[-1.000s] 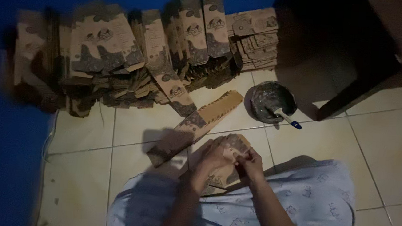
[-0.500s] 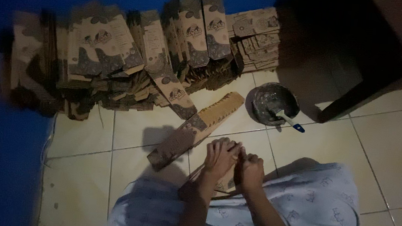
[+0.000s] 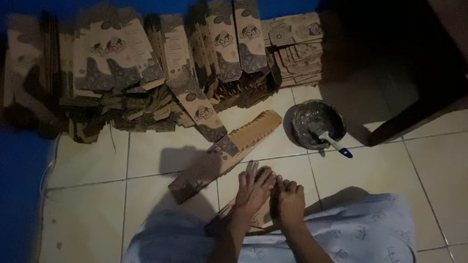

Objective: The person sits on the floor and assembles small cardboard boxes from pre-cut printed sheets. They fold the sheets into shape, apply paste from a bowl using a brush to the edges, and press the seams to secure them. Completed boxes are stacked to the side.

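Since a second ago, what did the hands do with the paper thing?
Both hands slid lower, toward the lap, and now press flat side by side, left hand and right hand, on the printed brown paper piece, which was held up a little before. The long folded bag on the tiles, the paste bowl with its brush, and the stacked bags stayed put.

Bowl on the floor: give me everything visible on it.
The bowl is round, dark and shallow, smeared inside with a greyish paste. It sits upright on the tiled floor, right of the long flat carton and apart from both hands. A brush with a pale handle and blue tip leans out over its front rim.
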